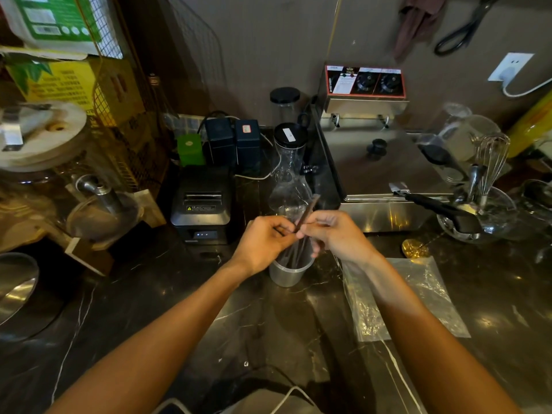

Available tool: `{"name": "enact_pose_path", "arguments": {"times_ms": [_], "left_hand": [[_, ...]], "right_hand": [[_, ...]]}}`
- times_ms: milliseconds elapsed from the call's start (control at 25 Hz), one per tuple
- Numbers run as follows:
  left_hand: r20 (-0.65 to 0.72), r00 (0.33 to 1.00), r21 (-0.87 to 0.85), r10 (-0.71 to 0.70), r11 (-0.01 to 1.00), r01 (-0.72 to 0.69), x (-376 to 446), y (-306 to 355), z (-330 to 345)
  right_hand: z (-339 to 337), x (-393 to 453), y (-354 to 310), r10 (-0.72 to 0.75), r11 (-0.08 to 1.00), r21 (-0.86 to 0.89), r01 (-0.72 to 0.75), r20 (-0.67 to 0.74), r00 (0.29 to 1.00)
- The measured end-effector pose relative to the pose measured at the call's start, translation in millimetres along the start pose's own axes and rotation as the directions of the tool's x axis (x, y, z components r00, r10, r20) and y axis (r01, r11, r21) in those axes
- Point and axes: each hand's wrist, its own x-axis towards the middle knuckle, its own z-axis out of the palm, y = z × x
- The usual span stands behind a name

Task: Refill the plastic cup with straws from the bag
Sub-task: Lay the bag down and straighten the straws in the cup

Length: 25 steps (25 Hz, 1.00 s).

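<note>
Head view: straws (301,225) are pinched in both grips, left hand (265,240) and right hand (334,234), above the cup (288,271) on the desk (239,309), bag (418,294) alongside, so lowering them in seems due next.

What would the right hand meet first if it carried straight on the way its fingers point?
The right hand points leftward, so it would probably first meet the left hand, already nearly touching around the straw; depth is uncertain.

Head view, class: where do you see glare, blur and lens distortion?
Head view: glare spots on the dark marble counter and the plastic bag; the straw between both hands is motion-blurred; wide-angle bending curves the wire rack and edges.
</note>
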Motion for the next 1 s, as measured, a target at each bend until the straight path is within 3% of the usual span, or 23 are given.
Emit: {"name": "enact_pose_path", "arguments": {"times_ms": [240, 440, 640, 800, 1000], "left_hand": [[-0.009, 1.000, 0.117, 0.009, 0.993, -0.008, -7, -17, 4], [-0.055, 0.997, 0.161, -0.061, 0.984, 0.069, -9, -27, 1], [-0.040, 0.996, 0.173, -0.077, 0.981, 0.083, -1, -25, -5], [0.034, 0.994, 0.311, -0.106, 0.946, 0.090, 6, -24, -9], [0.068, 0.994, 0.392, -0.080, 0.919, 0.047, 4, -26, -1]], "right_hand": [[6, 3, 21, -0.071, 0.972, -0.231, 0.051, -0.076, 0.995], [5, 2, 32, -0.121, 0.823, -0.566, 0.038, -0.110, 0.987], [8, 0, 34, -0.108, 0.802, -0.598, 0.008, -0.132, 0.985], [6, 2, 33, -0.119, 0.736, -0.677, 0.011, -0.114, 0.986], [12, 1, 38, -0.144, 0.740, -0.672, -0.007, -0.169, 0.975]]}}
